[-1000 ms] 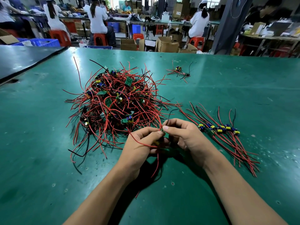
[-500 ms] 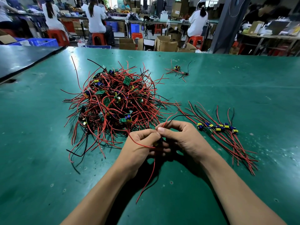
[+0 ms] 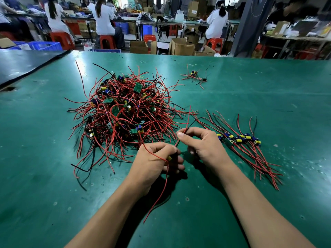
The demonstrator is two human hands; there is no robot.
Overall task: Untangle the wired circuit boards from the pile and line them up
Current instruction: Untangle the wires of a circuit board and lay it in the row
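Observation:
A tangled pile (image 3: 125,113) of small green circuit boards with red and black wires lies on the green table (image 3: 268,97), left of centre. My left hand (image 3: 154,163) is closed around one wired board (image 3: 169,158), its yellow capacitor showing between the fingers; a red wire hangs from it toward me. My right hand (image 3: 202,144) pinches that board's red and black wires between thumb and forefinger, just right of the left hand. A row of boards (image 3: 240,138) with wires laid straight sits to the right of my right hand.
A small separate cluster of wired boards (image 3: 194,76) lies further back on the table. A dark table (image 3: 21,63) adjoins on the left. Beyond the far edge are cardboard boxes (image 3: 180,46), red stools and several seated people in white.
My hands have drawn apart slightly; the right hand has slid up along the wires, raising them. The red wire hanging from my left hand now trails longer toward me.

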